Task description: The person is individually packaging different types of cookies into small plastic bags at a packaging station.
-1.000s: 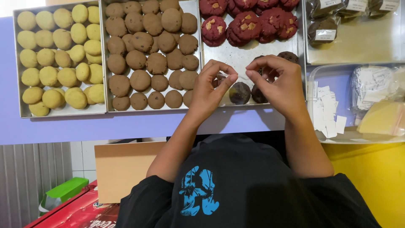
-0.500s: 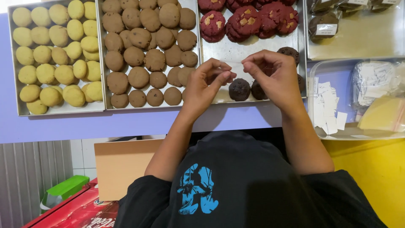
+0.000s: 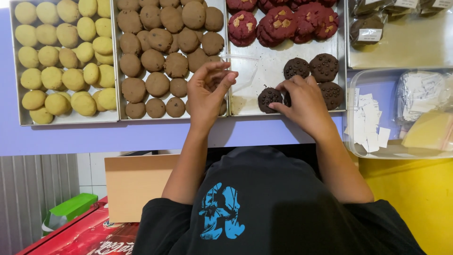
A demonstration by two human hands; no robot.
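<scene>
My left hand (image 3: 207,94) hovers over the seam between two metal trays and pinches a thin clear plastic bag (image 3: 241,71) between thumb and fingers. Over the right tray (image 3: 262,63), my right hand (image 3: 304,99) reaches down with its fingertips closed on a dark chocolate cookie (image 3: 286,97), which is mostly hidden under the fingers. Other dark chocolate-chip cookies lie around that hand: one at its left (image 3: 269,97), two behind it (image 3: 323,67) and one at its right (image 3: 333,94). Red cookies (image 3: 242,24) with pale chunks fill the back of that tray.
A tray of brown cookies (image 3: 160,40) and a tray of yellow cookies (image 3: 56,78) sit to the left on the purple counter (image 3: 94,137). At the right are a clear tub of paper slips (image 3: 370,125) and bagged cookies (image 3: 368,28). Below the counter is a cardboard box (image 3: 134,182).
Both hands were together working the clear bag above the dark cookies. The right hand has dropped onto a dark cookie, while the left hand has drawn left with the bag.
</scene>
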